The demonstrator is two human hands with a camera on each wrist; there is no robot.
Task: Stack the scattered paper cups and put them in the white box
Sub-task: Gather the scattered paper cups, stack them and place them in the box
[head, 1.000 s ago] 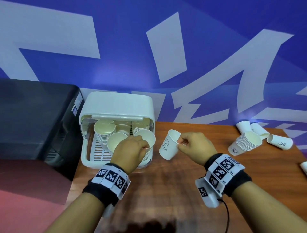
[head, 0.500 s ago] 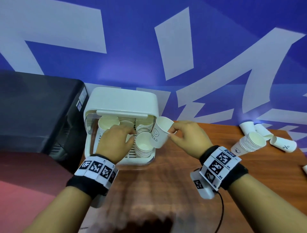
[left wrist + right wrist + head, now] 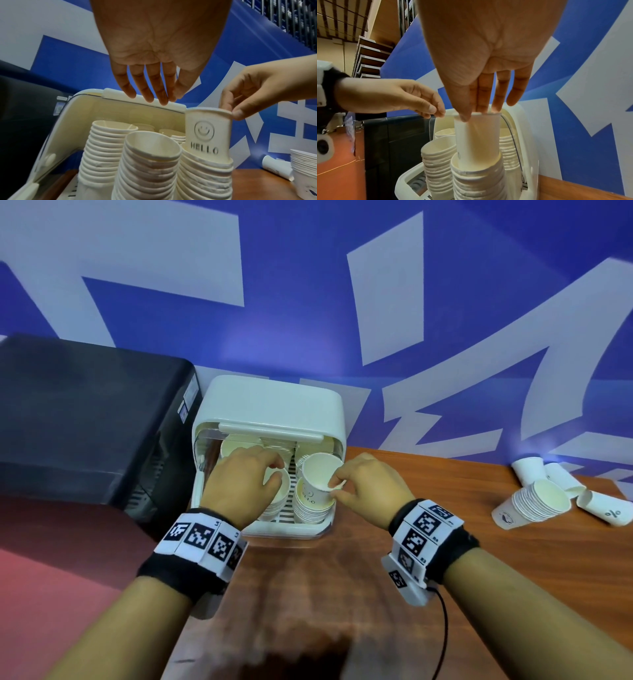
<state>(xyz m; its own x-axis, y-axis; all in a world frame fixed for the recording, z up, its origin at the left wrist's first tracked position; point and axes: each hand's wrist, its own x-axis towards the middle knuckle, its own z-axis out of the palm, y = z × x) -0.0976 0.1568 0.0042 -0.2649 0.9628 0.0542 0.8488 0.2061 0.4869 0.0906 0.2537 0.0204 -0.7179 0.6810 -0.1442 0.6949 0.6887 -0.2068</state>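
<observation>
The white box (image 3: 270, 405) stands open at the table's left end, with several stacks of paper cups inside. My right hand (image 3: 337, 487) pinches the rim of a single cup (image 3: 318, 477) printed with a smiley and "HELLO" (image 3: 207, 132). The cup's base sits in the top of the front right stack (image 3: 310, 508), and most of it still stands above that stack (image 3: 476, 175). My left hand (image 3: 270, 474) hovers just above the front left stack (image 3: 149, 162) with its fingers (image 3: 150, 97) hanging relaxed and holding nothing.
A black machine (image 3: 85, 412) stands close against the box's left side. On the wooden table (image 3: 342, 577) at the far right lies a tilted stack of cups (image 3: 534, 501) with loose cups (image 3: 606, 508) beside it. A blue and white wall runs behind.
My right hand has carried the HELLO cup left from over the table into the box and lowered it into the front right stack. My left hand has shifted left, off that stack.
</observation>
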